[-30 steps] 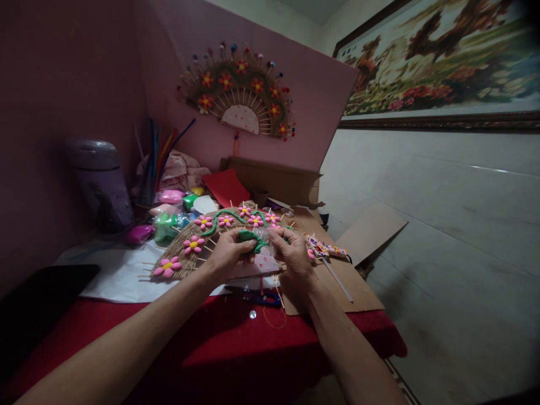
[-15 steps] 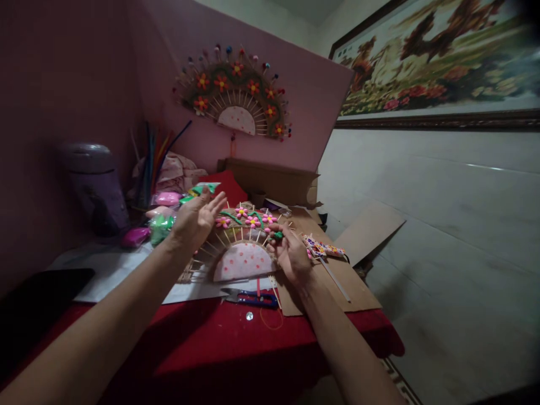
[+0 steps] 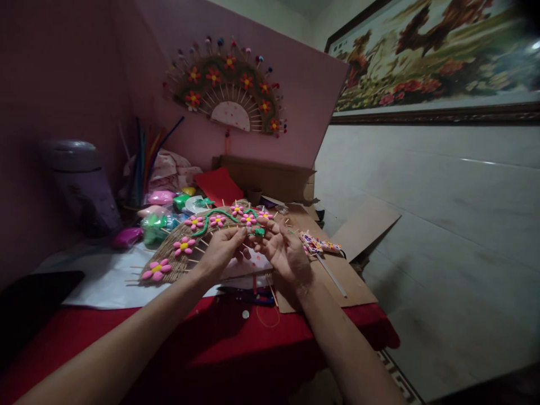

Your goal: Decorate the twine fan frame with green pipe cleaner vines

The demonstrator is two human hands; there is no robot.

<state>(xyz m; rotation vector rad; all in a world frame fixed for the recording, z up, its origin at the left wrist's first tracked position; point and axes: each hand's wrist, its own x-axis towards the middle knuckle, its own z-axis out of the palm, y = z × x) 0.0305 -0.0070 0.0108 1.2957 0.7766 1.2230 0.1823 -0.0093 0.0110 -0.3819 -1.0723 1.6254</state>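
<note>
One head view shows me the right grip point(image 3: 289, 254) holding green clay point(image 3: 259, 232) at its fingers; whether the left grip point(image 3: 221, 251), close beside, pinches anything, I cannot tell. The flowered fan point(image 3: 172, 259) rests on the surface point(image 3: 236, 351), presumably freeing both.

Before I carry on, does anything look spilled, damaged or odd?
Nothing looks spilled. The rear cardboard has a ragged right edge, as if torn, and a small pale disc looks stray on the red cloth.

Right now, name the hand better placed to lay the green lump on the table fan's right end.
Probably the right hand: it holds the green lump and sits nearer that end of the fan than the left hand.
</note>
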